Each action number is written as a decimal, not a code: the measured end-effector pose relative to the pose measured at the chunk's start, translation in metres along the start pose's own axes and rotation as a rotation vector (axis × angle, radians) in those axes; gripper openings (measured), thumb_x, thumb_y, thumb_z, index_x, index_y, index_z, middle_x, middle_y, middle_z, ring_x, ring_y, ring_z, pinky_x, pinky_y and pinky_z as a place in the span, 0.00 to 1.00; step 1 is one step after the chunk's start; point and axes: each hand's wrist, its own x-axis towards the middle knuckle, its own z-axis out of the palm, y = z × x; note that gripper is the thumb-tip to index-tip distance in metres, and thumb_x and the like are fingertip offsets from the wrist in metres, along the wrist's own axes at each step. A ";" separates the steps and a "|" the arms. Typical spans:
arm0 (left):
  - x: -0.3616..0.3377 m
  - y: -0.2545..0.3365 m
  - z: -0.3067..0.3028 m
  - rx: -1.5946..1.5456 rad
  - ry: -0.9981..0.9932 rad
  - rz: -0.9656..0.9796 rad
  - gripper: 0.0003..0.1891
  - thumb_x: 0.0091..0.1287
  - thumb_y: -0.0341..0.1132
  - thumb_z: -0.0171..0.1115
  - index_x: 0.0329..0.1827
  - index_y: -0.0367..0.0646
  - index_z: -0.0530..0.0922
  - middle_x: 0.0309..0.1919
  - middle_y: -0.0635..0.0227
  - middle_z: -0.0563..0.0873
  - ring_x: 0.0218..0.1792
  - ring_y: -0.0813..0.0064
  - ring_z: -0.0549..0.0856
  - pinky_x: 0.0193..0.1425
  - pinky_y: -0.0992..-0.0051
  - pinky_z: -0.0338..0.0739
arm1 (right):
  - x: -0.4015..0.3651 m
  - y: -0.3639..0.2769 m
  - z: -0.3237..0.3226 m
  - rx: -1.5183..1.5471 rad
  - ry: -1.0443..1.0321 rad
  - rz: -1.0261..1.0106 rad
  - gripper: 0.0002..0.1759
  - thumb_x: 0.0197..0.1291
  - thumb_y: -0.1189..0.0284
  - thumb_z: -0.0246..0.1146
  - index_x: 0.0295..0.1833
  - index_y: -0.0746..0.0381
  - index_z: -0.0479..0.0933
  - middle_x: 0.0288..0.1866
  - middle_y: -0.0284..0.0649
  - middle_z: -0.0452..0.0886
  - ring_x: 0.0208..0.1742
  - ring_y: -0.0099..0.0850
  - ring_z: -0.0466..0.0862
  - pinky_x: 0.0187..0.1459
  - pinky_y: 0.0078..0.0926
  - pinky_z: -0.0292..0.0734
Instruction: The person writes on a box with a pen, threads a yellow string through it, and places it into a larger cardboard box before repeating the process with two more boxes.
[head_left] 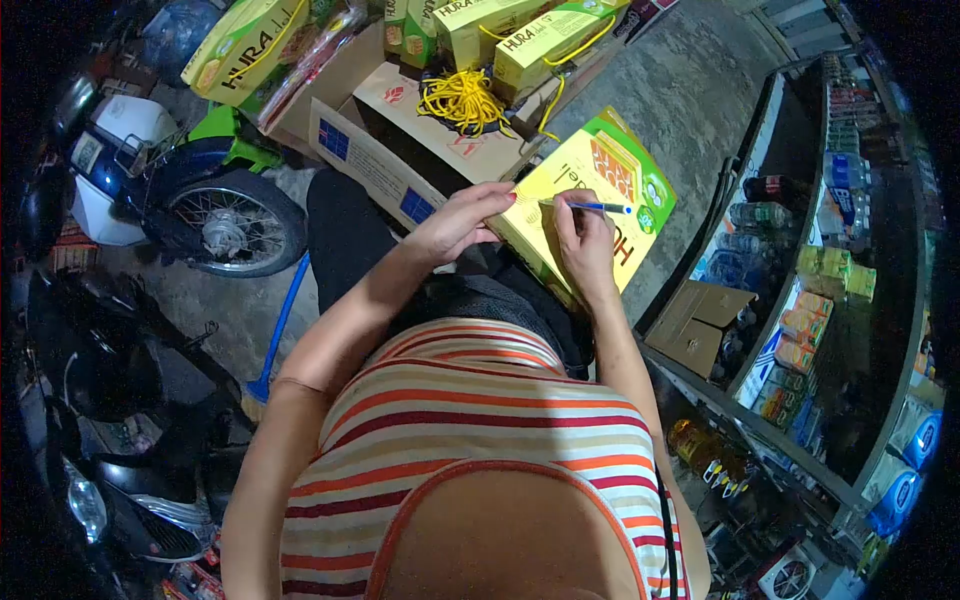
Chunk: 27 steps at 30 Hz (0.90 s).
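A yellow and green box (545, 235) with large printed letters lies tilted over my lap. My left hand (465, 222) grips its left edge, thumb on the top face and the other fingers at the side, partly hidden. In my right hand (587, 243) is a blue pen (607, 208), pinched between the fingers, with its tip end over the box's yellow face. That hand rests on the box. Just beyond is an open cardboard box (375, 165) with a bundle of yellow cord (462, 101) on its flap.
More yellow boxes (548, 48) stand in and beside the cardboard box. Motorbikes fill the left side, one wheel (235, 222) near my leg. A shelf unit (745, 390) with bottles and packets runs along the right. A blue stick (288, 320) leans at left.
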 end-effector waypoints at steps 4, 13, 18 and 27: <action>0.006 -0.002 -0.001 0.013 -0.019 -0.008 0.27 0.73 0.42 0.58 0.69 0.36 0.66 0.58 0.60 0.78 0.59 0.72 0.78 0.62 0.67 0.74 | 0.002 0.002 0.004 -0.116 0.011 -0.027 0.08 0.66 0.71 0.62 0.38 0.66 0.77 0.26 0.42 0.78 0.25 0.32 0.78 0.30 0.28 0.73; 0.027 0.007 -0.026 -0.160 -0.126 -0.115 0.20 0.73 0.43 0.56 0.63 0.40 0.72 0.48 0.65 0.84 0.44 0.73 0.86 0.49 0.73 0.81 | 0.009 0.018 0.001 0.701 0.095 0.367 0.10 0.74 0.68 0.52 0.38 0.59 0.68 0.23 0.29 0.68 0.22 0.18 0.68 0.25 0.17 0.68; 0.110 0.013 -0.104 0.600 0.381 0.244 0.14 0.71 0.40 0.57 0.48 0.38 0.82 0.38 0.62 0.88 0.41 0.71 0.88 0.43 0.72 0.81 | 0.011 0.011 0.006 0.724 0.094 0.443 0.09 0.74 0.68 0.52 0.41 0.61 0.67 0.25 0.32 0.69 0.23 0.20 0.68 0.26 0.19 0.68; 0.256 0.050 -0.166 1.255 0.951 0.298 0.15 0.61 0.46 0.62 0.39 0.45 0.86 0.39 0.55 0.88 0.43 0.56 0.86 0.48 0.61 0.79 | 0.016 0.011 0.001 0.827 0.083 0.504 0.08 0.74 0.69 0.52 0.44 0.64 0.69 0.30 0.36 0.74 0.25 0.22 0.74 0.28 0.18 0.71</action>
